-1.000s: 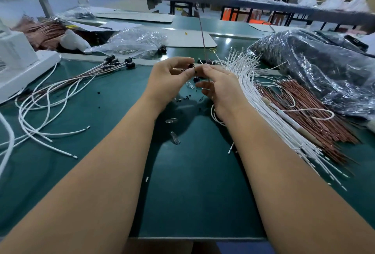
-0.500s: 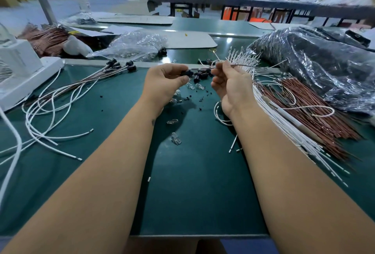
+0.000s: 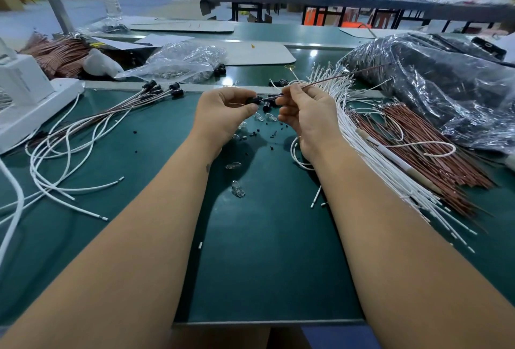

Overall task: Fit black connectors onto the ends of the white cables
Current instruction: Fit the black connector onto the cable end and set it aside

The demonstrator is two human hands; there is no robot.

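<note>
My left hand [image 3: 223, 117] pinches a small black connector [image 3: 254, 100] between thumb and fingers. My right hand [image 3: 309, 117] grips a thin brown wire [image 3: 345, 75] whose near end points into that connector; the wire slants up to the right. A white cable [image 3: 295, 153] loops under my right wrist. More loose black connectors [image 3: 269, 106] lie on the green mat just behind my hands. A fan of white cables [image 3: 370, 153] lies at the right. Finished cables with black connectors [image 3: 164, 91] lie at the left.
Brown wires [image 3: 418, 151] lie beside the white fan. A black plastic bag [image 3: 434, 84] fills the right rear. A clear bag [image 3: 181, 63] sits behind the mat, a white machine [image 3: 25, 98] at the left. Small clear bulbs [image 3: 238, 190] and black bits dot the green mat [image 3: 264, 251].
My hands have drawn apart from a tight pinch. The right hand now holds a brown wire stretched up to the right, its end at the connector in my left hand.
</note>
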